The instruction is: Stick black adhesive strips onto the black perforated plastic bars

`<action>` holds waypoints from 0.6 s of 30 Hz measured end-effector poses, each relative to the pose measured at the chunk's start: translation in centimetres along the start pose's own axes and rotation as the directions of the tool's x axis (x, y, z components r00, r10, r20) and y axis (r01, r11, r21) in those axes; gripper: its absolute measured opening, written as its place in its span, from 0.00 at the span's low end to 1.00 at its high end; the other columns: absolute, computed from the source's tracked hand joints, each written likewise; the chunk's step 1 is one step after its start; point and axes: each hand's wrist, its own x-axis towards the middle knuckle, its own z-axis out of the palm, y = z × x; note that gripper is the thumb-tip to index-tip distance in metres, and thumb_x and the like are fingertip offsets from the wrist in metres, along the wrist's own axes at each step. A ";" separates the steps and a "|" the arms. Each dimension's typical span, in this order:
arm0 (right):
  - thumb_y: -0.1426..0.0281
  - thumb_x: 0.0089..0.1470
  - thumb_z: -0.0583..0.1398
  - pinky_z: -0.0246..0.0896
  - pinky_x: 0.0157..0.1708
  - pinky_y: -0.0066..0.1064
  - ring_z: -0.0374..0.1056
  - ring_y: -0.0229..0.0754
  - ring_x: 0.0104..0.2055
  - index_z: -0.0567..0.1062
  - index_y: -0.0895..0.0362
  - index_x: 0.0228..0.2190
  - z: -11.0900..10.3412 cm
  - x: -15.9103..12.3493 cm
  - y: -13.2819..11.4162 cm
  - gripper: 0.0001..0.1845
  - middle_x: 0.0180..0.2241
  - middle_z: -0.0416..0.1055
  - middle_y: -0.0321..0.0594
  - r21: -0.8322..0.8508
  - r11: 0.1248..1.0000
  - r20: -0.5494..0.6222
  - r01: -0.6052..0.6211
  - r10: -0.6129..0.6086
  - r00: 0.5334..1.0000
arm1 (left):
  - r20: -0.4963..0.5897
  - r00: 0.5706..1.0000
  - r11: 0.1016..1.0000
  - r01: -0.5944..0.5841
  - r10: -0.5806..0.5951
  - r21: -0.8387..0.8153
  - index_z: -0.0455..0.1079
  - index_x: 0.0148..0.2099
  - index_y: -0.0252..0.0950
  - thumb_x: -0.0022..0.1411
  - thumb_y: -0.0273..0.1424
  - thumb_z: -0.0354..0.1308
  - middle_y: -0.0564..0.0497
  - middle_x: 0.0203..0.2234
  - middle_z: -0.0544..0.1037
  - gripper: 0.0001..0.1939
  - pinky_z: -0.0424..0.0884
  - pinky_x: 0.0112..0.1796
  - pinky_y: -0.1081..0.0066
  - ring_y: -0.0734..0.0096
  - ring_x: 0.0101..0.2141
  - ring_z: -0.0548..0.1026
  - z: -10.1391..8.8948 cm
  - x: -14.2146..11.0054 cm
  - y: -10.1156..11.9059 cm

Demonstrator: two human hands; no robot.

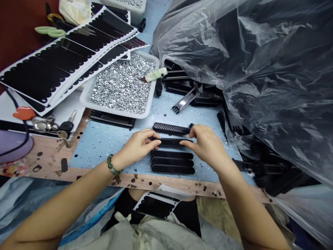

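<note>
My left hand (137, 146) and my right hand (206, 142) pinch the two ends of a long black plastic strip (170, 141) just above the blue mat (104, 142). Directly below it lie three similar black strips (172, 161) in a neat stack of rows. Another strip with a perforated face (171, 128) rests just beyond my fingers. A bead bracelet (112, 166) circles my left wrist.
A white tray (88, 100) of small silver parts stands at the back left, a small tool (155, 75) lying in it. Sheets of black stickers (65, 52) overlap behind it. Keys (56, 125) lie left. A big clear plastic bag (260, 69) of black parts fills the right.
</note>
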 end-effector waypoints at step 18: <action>0.64 0.61 0.56 0.63 0.47 0.42 0.68 0.46 0.47 0.74 0.55 0.45 0.6 -0.8 -2.1 0.13 0.43 0.72 0.45 0.145 0.923 -0.246 0.357 -0.316 0.916 | -0.037 0.993 0.826 0.112 -0.109 0.552 0.61 0.56 0.38 0.63 0.36 0.55 0.46 0.47 0.72 0.20 0.68 0.46 0.64 0.63 0.47 0.70 5.6 -18.5 -4.4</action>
